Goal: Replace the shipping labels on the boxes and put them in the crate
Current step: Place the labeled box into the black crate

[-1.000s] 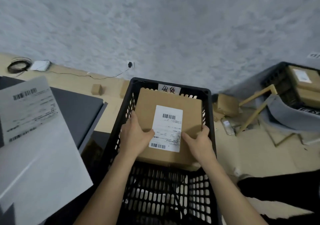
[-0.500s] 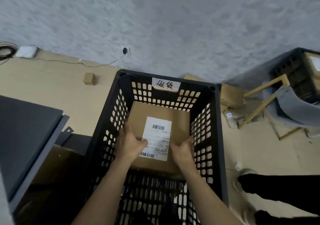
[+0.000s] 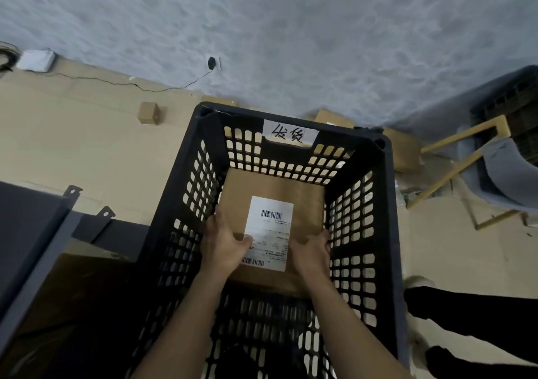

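A brown cardboard box (image 3: 302, 201) with a white shipping label (image 3: 270, 227) on top sits low inside the black perforated crate (image 3: 387, 204), against its far wall. My left hand (image 3: 222, 241) grips the box's near left edge, thumb lying on the label. My right hand (image 3: 313, 250) grips the near right corner. Both forearms reach down into the crate. A white handwritten tag (image 3: 288, 135) is stuck on the crate's far rim.
The crate stands on a tan floor by a grey wall. A small cardboard box (image 3: 148, 112) lies to the left, more boxes (image 3: 334, 118) behind the crate. A dark table edge (image 3: 32, 233) is at left; a second black crate (image 3: 506, 134) and wooden frame (image 3: 457, 163) at right.
Both hands have lowered the box from the crate's rim down to near its bottom. The view has tilted down and right, so the paper sheet at left is out of sight.
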`<state>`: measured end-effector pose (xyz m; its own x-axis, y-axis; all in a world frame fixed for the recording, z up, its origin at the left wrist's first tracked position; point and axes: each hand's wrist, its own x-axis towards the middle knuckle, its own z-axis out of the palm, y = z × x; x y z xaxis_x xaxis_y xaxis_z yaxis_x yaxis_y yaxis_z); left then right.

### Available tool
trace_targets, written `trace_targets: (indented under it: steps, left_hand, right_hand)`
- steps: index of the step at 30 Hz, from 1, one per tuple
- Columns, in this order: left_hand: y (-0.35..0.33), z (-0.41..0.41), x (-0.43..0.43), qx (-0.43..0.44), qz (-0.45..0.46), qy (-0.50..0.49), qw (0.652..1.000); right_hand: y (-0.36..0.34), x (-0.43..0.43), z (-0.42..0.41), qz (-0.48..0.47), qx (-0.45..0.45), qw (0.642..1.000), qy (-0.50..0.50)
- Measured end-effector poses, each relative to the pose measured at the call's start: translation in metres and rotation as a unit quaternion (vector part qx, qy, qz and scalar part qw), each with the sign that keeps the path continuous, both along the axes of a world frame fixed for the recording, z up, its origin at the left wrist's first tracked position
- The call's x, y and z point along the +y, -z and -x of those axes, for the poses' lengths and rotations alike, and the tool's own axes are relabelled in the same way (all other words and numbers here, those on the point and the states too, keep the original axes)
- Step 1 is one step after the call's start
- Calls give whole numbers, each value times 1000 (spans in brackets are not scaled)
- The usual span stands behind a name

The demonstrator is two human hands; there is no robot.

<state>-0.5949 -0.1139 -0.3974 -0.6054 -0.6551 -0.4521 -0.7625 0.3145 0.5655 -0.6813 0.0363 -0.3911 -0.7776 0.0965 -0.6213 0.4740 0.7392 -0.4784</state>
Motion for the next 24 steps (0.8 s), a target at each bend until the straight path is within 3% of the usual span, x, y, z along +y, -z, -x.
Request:
trace_targets:
  steps: [13, 24]
  left_hand:
    - [1, -12, 6, 9, 14, 22, 1000]
    - [-8, -12, 16, 7, 88, 56, 995]
  right_hand:
    - [-6, 5, -8, 5, 32, 999, -33]
    - [-20, 5, -15, -29, 71, 994, -78]
